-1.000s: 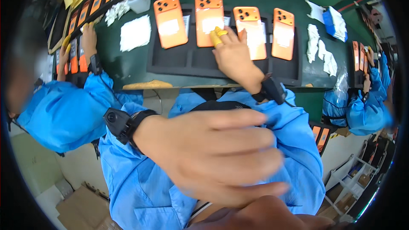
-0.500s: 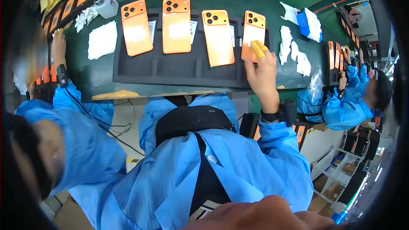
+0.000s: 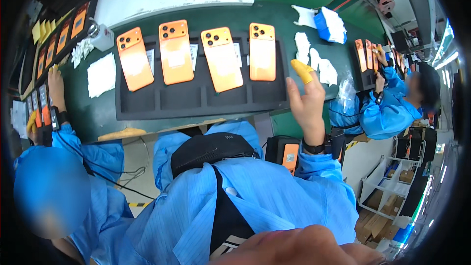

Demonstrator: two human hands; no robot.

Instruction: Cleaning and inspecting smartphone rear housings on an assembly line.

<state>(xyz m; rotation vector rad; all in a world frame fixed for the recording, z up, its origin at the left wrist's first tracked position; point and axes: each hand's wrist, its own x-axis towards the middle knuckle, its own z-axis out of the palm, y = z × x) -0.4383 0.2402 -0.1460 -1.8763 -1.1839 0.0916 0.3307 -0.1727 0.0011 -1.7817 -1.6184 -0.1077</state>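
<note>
My right hand [image 3: 310, 105] is off the right end of a black foam tray [image 3: 196, 112], with thumb and forefinger apart. It holds nothing. A yellow finger cot [image 3: 301, 71] covers a fingertip, and a black band circles the wrist. Nearest to it is an orange phone [image 3: 262, 56], camera side up, at the tray's right end. Three more orange phones lie leftward: one tilted [image 3: 222, 64], one nearly straight [image 3: 176, 56] and one slanted [image 3: 135, 61]. White labels show partly beside them. My left hand is not in view.
White crumpled wipes [image 3: 324, 68] and a blue pack of wipes [image 3: 332, 24] lie right of the tray. Leftward are a folded white cloth [image 3: 101, 75] and a dispenser bottle [image 3: 100, 37]. Co-workers sit at both sides; the left one's hand [image 3: 56, 88] reaches near.
My right hand has let go of the rightmost phone and drawn back to the right, off the tray. The whole view has shifted, so the tray sits lower and further left.
</note>
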